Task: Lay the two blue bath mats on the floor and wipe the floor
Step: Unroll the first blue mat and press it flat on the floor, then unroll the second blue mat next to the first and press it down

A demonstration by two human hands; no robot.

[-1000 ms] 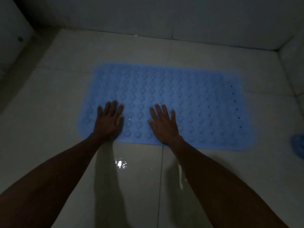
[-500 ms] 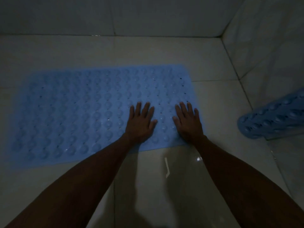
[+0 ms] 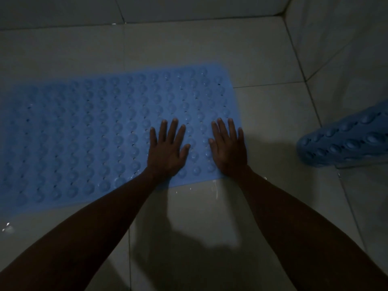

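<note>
Flat mat [image 3: 88, 131] on the wet floor [image 3: 210, 227], our left hand [image 3: 167, 151] and right hand [image 3: 228, 150] pressing its 3 o'clock end, fingers straight, gripping nothing, second mat [image 3: 344, 137] rolled at 3 o'clock, against the wall [image 3: 340, 49].

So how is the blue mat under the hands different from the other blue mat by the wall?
The flat mat lies spread out on the floor, while the second mat at the right edge is propped up at a slant, not laid yet. The left hand and right hand press on the flat mat; nothing touches the second mat. The flat mat shows almost whole; the second mat is cut off by the picture's edge. Both are blue and covered in round bumps.
</note>
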